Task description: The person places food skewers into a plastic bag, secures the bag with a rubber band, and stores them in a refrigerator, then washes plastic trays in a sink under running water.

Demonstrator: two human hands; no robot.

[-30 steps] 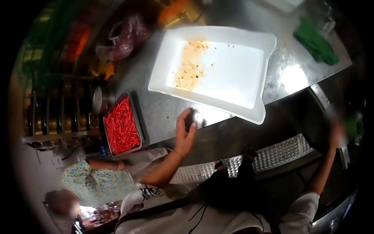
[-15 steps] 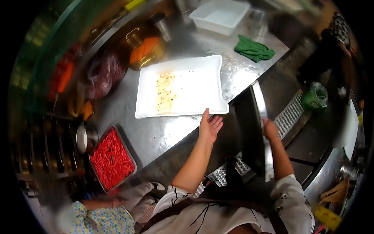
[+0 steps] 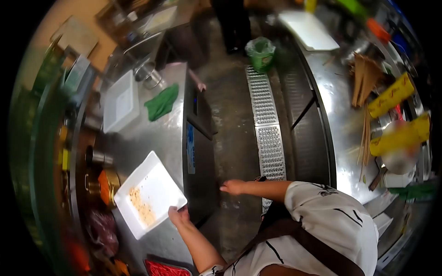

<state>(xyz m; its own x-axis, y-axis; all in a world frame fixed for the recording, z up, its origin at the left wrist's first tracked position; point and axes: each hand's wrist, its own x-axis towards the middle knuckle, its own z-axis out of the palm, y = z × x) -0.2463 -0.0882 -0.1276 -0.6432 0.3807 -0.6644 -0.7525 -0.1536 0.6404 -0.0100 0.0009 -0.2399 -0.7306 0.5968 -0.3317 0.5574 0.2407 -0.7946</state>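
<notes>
A white plastic tray [image 3: 161, 184] with a strip of pale yellow, finely chopped food [image 3: 142, 207] in it rests on the steel counter [image 3: 147, 135] at left. My left hand [image 3: 180, 216] grips its near right corner, thumb at the rim and the other fingers partly hidden. My right hand [image 3: 233, 187] is in front of the counter's dark cabinet doors [image 3: 201, 170]; its fingers look loosely bent and apart, with nothing visible in them. A metal tray of red strips [image 3: 166, 268] shows at the bottom edge.
A white tub [image 3: 122, 106], a green cloth [image 3: 162, 102] and a clear container [image 3: 148, 76] stand farther along the counter. A lined green bin [image 3: 261, 57] and a person in dark trousers [image 3: 230, 23] are up the aisle. Another steel counter [image 3: 343, 115] runs along the right.
My view has swung right along the aisle. The open cabinet door my right hand held is now closed, and that hand is off it. My left hand has closed on the tray's corner.
</notes>
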